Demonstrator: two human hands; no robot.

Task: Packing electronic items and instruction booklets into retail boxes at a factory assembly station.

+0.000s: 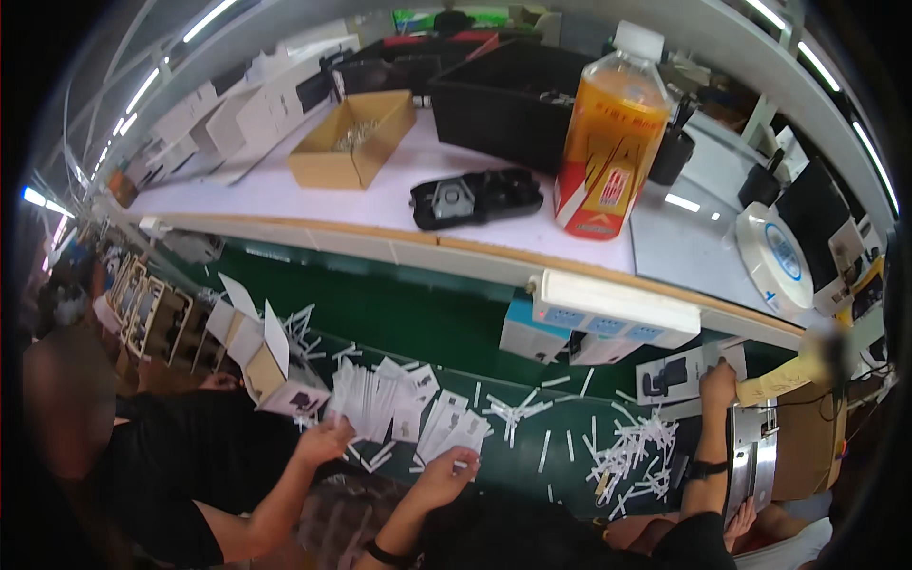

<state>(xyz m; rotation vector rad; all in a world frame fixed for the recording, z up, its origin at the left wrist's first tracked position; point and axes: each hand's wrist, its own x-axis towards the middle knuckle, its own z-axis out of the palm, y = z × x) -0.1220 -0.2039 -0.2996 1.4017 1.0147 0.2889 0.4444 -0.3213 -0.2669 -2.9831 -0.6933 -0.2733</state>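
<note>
Head view shows the left hand (323, 439) fingers spread flat on fanned white paper slips (366, 399) on the green counter (427, 328), right hand (446, 472) fingers pinching another slip bundle (454, 429) just right, long axis running away.

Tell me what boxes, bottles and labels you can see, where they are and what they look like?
Bottle: white shelf, right of middle; orange, white cap, red-and-white label.
Cardboard box: shelf, left of the bottle; brown, open, small metal parts inside.
Black tray: shelf, before the bottle; flat.
Tape roll: far right; white, blue centre.
White slips: green belt, by the left hand and right hand.
</note>
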